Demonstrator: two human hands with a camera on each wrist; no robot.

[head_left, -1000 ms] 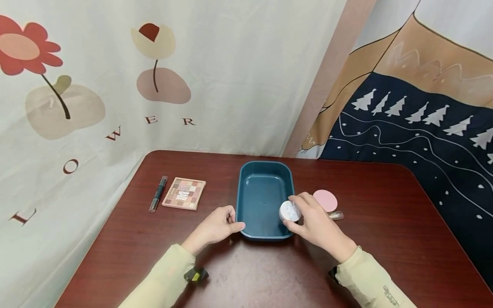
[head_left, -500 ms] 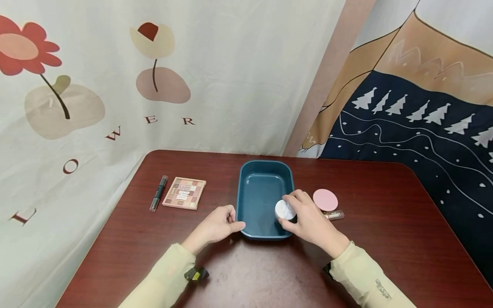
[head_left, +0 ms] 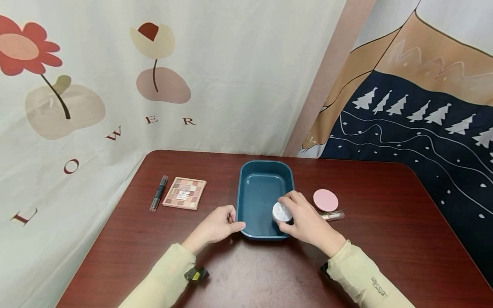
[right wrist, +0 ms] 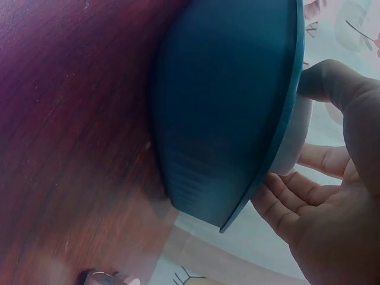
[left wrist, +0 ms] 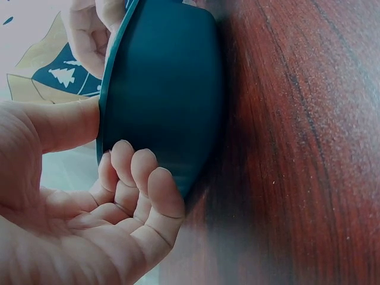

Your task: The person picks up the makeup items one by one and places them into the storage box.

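Right hand [head_left: 306,220] had shifted the white-topped jar [head_left: 281,211] inward from the blue tray [head_left: 256,192]'s right rim to over its near-right part, thumb and fingers narrowed round it, so placing looked underway, release not done. Left hand [head_left: 215,224] pinched the tray's near-left rim; pink disc [head_left: 325,200] and tube [head_left: 334,215] lay right of the tray, palette [head_left: 184,193] left
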